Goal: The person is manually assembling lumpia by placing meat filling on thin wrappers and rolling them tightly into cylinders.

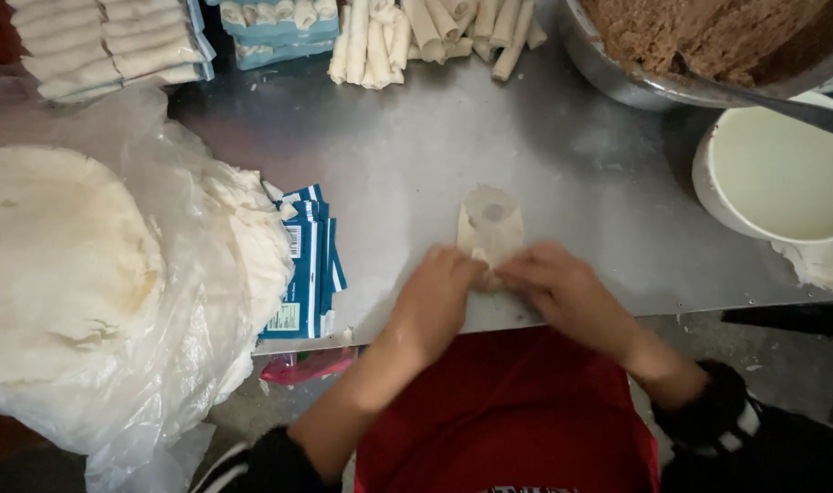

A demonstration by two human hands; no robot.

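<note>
A pale thin wrapper (pixel 491 224) lies on the metal table (pixel 416 155), partly rolled, with its far end still flat. My left hand (pixel 435 297) and my right hand (pixel 563 290) both pinch its near, rolled end close to the table's front edge. Fingertips of the two hands almost meet over the roll. What sits inside the roll is hidden.
A stack of round wrappers (pixel 60 265) lies in clear plastic at the left, beside blue packets (pixel 307 265). Finished rolls (pixel 426 32) and trays of rolls (pixel 106 41) line the back. A metal bowl of brown filling (pixel 709 36) with a spoon and a white bowl (pixel 777 173) stand right.
</note>
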